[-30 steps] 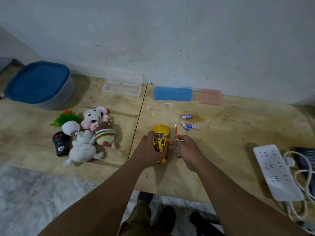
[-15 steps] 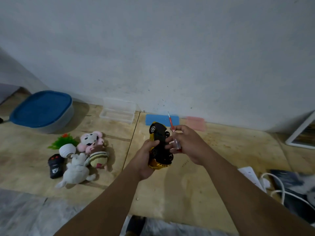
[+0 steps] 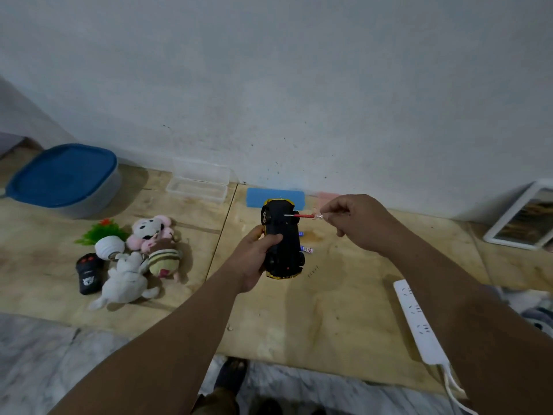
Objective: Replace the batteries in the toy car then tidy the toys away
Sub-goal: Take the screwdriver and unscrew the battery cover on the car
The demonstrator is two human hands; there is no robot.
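Note:
My left hand (image 3: 254, 259) grips the gold toy car (image 3: 282, 239), lifted off the wooden board and turned so its black underside faces me. My right hand (image 3: 356, 223) pinches a small red screwdriver (image 3: 303, 216) by its clear handle, shaft pointing left, tip touching the car's underside near the far end. Small batteries (image 3: 307, 250) lie on the board just right of the car, partly hidden by it. A pile of soft toys (image 3: 143, 259) and a black remote control (image 3: 88, 272) sit on the left of the board.
A blue-lidded tub (image 3: 62, 178) stands at the far left by the wall. A clear open box (image 3: 197, 187), a blue case (image 3: 275, 196) and a pink case (image 3: 327, 195) line the wall. A white power strip (image 3: 419, 322) lies at right, a framed panel (image 3: 523, 217) leans beyond it.
The car has been lifted from the board and flipped underside up. My right hand swung the screwdriver from upright to horizontal, tip now on the car's underside.

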